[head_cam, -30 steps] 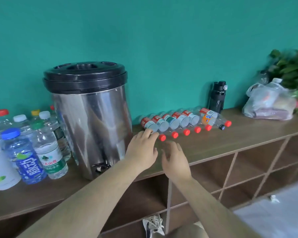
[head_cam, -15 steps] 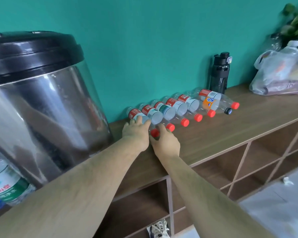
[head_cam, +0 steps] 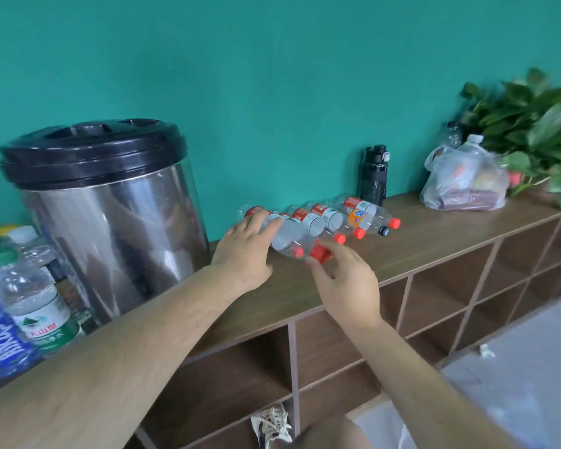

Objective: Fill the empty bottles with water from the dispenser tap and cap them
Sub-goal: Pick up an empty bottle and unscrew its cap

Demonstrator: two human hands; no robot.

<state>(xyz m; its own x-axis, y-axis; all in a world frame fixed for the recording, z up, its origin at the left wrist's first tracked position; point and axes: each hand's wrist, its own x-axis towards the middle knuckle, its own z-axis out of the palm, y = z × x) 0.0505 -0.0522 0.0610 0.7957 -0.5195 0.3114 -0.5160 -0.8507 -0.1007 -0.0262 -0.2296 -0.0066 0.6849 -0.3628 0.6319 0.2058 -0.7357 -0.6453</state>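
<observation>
The left hand (head_cam: 250, 244) lies over the nearest clear plastic bottle with a red label (head_cam: 287, 236), fingers curled across its body, probably to stop it rolling. The right hand (head_cam: 344, 280) pinches a red screw cap (head_cam: 319, 254) between thumb and fingertips. That pairing looks like the start of uncapping: one hand steadies, the other turns (blur hides whether this cap belongs to the gripped bottle or its neighbour, since a second red cap sits just beside it).

The bottle lies at the dispenser end of the row of empty capped bottles (head_cam: 340, 220). They lie on their sides by the teal wall, caps toward the front edge of the brown wooden table (head_cam: 434, 234), handy to take one by one. The steel drum dispenser with a black lid (head_cam: 110, 205) stands just to the left, its tap hidden behind the left forearm.

Bare table runs in front of the row, but the edge is near, so a loosened cap could roll off. Upright labelled bottles (head_cam: 36, 306) crowd the dispenser's far side.
</observation>
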